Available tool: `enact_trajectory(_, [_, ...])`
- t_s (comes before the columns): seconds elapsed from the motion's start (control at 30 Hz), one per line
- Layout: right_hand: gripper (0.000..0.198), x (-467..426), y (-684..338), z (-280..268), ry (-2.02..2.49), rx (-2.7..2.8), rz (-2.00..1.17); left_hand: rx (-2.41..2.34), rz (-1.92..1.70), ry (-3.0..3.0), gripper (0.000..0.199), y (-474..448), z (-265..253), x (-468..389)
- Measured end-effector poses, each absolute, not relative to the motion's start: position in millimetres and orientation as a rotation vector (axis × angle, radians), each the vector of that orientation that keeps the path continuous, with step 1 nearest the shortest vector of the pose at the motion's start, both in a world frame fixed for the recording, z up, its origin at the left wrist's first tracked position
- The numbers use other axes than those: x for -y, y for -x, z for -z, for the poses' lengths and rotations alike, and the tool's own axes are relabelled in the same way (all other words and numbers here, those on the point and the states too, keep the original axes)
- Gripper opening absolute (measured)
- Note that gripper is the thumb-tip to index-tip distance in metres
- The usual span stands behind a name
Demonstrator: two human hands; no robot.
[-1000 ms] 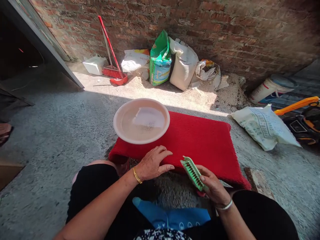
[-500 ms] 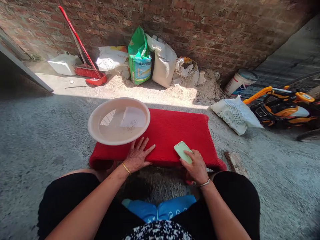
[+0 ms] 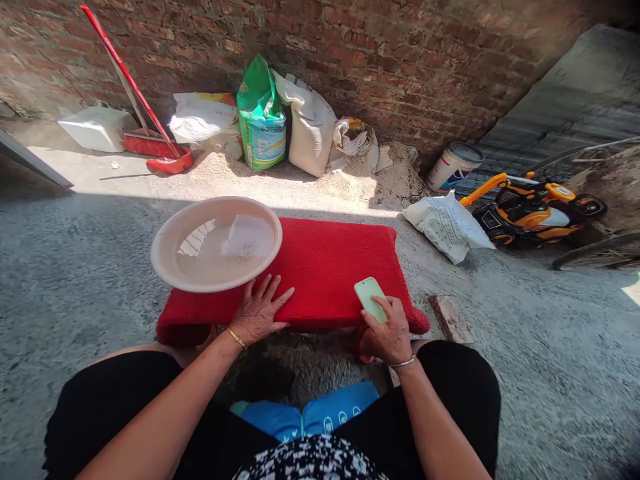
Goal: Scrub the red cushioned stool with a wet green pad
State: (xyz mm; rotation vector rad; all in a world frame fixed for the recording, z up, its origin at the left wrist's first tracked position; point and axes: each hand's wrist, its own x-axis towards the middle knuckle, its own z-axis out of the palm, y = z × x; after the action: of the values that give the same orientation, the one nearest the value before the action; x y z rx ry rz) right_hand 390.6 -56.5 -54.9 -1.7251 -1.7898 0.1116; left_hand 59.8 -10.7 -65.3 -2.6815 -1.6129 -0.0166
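A thick red cloth (image 3: 330, 267) with a fuzzy pile covers a low bench in front of my knees. My left hand (image 3: 260, 310) lies flat near its front edge, fingers spread, beside the basin and holding nothing. In my right hand (image 3: 393, 327) is a flat, pale green scrub brush (image 3: 371, 297) with a small hole at its far end. It rests on the right part of the cloth; its underside is hidden. At the left end stands a wide pale basin (image 3: 165, 267) with clear water and some specks in it.
Along the brick wall stand a broom and red dustpan (image 3: 173, 161), a white box (image 3: 97, 127), a green bag (image 3: 263, 123), a white sack (image 3: 313, 130) and a bucket (image 3: 453, 167). Right of the bench are another sack (image 3: 450, 227), a toy digger (image 3: 530, 210) and a brick (image 3: 451, 319).
The view has turned a little to the right, shifting everything leftward. Over the cloth, my right hand has slid the brush rightward. My left hand keeps its place.
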Motion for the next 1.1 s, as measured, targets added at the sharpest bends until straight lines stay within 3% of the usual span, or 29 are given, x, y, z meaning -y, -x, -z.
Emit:
enact_trajectory(0.2, [0.037,51,-367,59,1.757,1.980,-0.210,1.574,0.044,2.656,0.078,-58,68,10])
enact_trajectory(0.43, [0.047,40,-498,50,2.409,1.212,0.084,1.515,0.147,2.645,0.075,-57,76,7])
enact_trajectory(0.53, [0.046,34,-482,51,2.282,1.257,0.146,1.484,0.176,2.635,0.076,-55,78,7])
enact_trajectory(0.7, [0.039,24,-366,57,1.772,1.901,-0.024,1.459,0.162,2.620,0.077,-53,81,6])
enact_trajectory(0.83, [0.038,13,-323,54,1.725,2.095,-0.057,1.427,0.168,2.623,0.078,-53,81,5])
enact_trajectory(1.0, [0.037,6,-399,51,2.067,1.807,-0.152,1.438,0.196,2.641,0.075,-54,82,5])
enact_trajectory(1.1, [0.039,13,-461,49,2.379,1.442,-0.042,1.452,0.199,2.643,0.076,-54,83,6])
